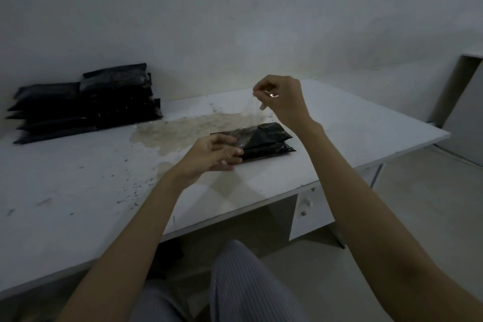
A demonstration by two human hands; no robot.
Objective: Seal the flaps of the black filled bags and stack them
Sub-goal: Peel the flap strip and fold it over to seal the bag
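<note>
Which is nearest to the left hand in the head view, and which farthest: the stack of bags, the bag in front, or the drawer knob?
From the left hand:
1. Bag in front, touching its fingers, to its right.
2. Drawer knob, lower right, under the table edge.
3. Stack of bags, far left by the wall.

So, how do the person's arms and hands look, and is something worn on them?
Both arms are bare up to the edge of the picture: no sleeves, watch or bracelet show. The right hand wears a shiny, copper-toned ring on one finger. The left hand seems to carry a thin ring too, but the dim light makes this uncertain. No gloves.
</note>
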